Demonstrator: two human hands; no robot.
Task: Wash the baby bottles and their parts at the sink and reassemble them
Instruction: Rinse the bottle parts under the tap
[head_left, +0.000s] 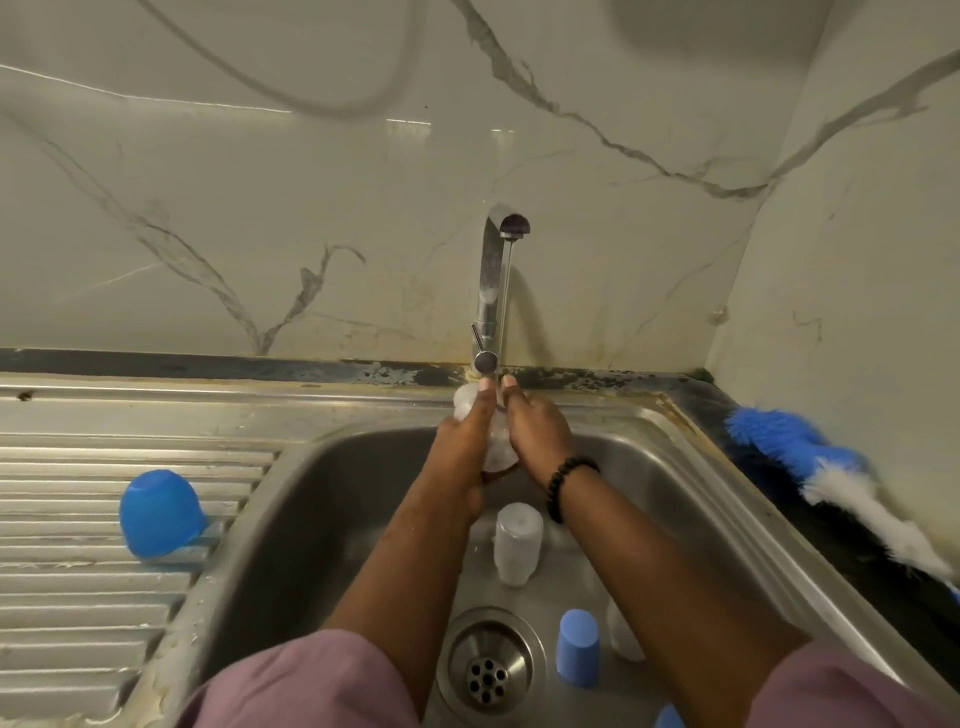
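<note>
Both of my hands are wrapped around one clear baby bottle (496, 447), held over the far end of the sink basin (322, 499) right under the tap. My left hand (462, 447) grips it from the left, fingers curled along its side with a fingertip reaching up near the tap's base, and a pale rounded part of the bottle shows just past those fingers. My right hand (537, 431) closes on it from the right, with a dark beaded bracelet (563, 483) on that wrist. The bottle sits tilted between the palms, mostly covered by them, so I cannot tell which end faces up. A thin stream of water (505, 306) drops from the chrome tap (491, 280) down to the hands. Below my wrists, a second clear bottle (515, 543) stands on the basin floor, between my forearms. Nearer to me, a small blue cap (577, 649) stands beside the drain (488, 670), with another clear piece (621, 639) partly hidden behind my right forearm. On the ribbed drainboard (104, 597) to the left, a larger blue cap (158, 512) rests upside down, well apart from the basin. On the dark counter edge to the right lies a blue and white bottle brush (826, 467). Pink sleeves (291, 686) show at the bottom.
</note>
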